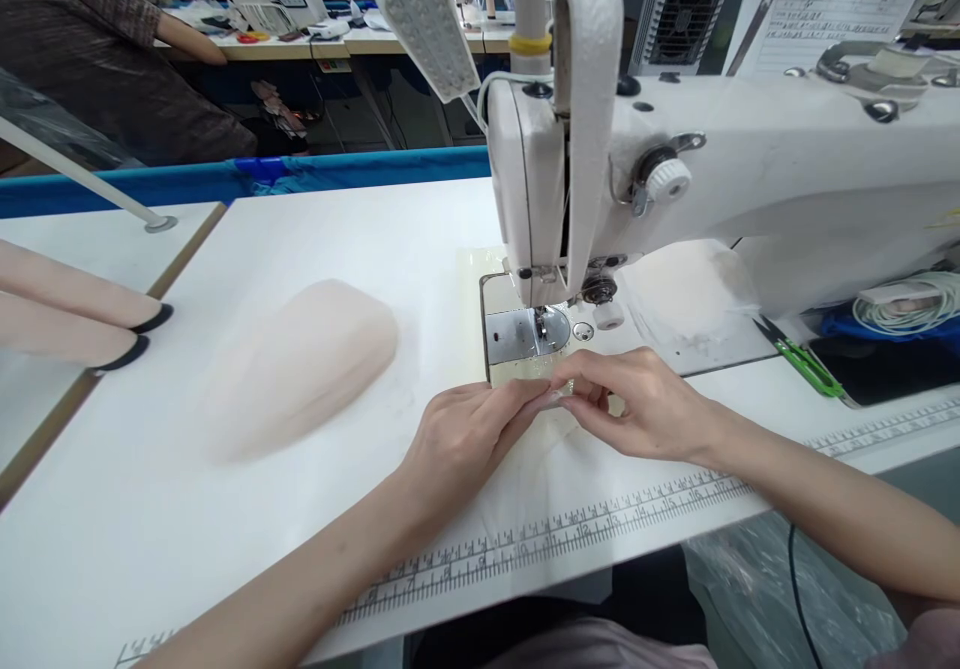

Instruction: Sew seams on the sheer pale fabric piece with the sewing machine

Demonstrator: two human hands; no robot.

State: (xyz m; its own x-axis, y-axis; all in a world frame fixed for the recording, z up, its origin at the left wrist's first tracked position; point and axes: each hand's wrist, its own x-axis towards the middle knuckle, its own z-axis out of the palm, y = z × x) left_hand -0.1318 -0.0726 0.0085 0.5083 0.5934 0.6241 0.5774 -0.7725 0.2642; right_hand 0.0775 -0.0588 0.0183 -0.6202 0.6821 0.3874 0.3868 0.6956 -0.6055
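Note:
My left hand [469, 429] and my right hand [637, 399] meet just in front of the sewing machine's needle plate [525, 334]. Both pinch a small, thin, pale piece of sheer fabric [559, 394] between their fingertips. A larger sheer white sheet [540, 479] lies flat under my hands on the table. The white sewing machine [675, 179] stands right behind, its presser foot [541, 324] just beyond my fingers.
A pile of pale pink fabric [300, 364] lies to the left. Pink pieces with black tips [90, 319] rest at the far left. Green-handled snips [806, 364] lie right of the machine. A ruler strip [600, 524] runs along the table's front edge. Another person sits behind.

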